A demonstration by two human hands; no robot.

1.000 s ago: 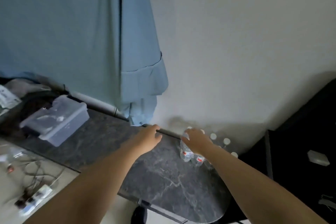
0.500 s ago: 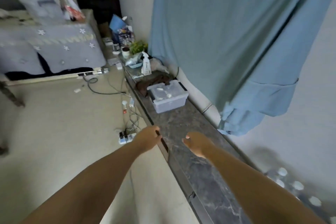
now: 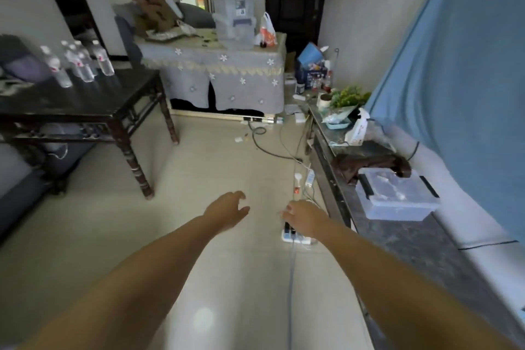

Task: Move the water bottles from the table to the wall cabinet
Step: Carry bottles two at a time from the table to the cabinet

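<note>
Several clear water bottles with white caps stand upright on a dark wooden table at the far left. My left hand is stretched out over the floor in the middle, fingers apart, holding nothing. My right hand hangs beside it above a power strip, loosely open and empty too. Both hands are well away from the bottles. The dark stone-topped cabinet ledge runs along the right wall under a blue curtain; the bottles set down there are out of view.
A white power strip and cables lie on the floor near the ledge. A clear lidded box, brown cloth and plant sit on the ledge. A cloth-covered table with stacked bins stands at the back.
The view has swung left from the wall ledge and the bottles standing on it to the room. My right hand let go of a bottle there; both hands now hang empty over the floor.
</note>
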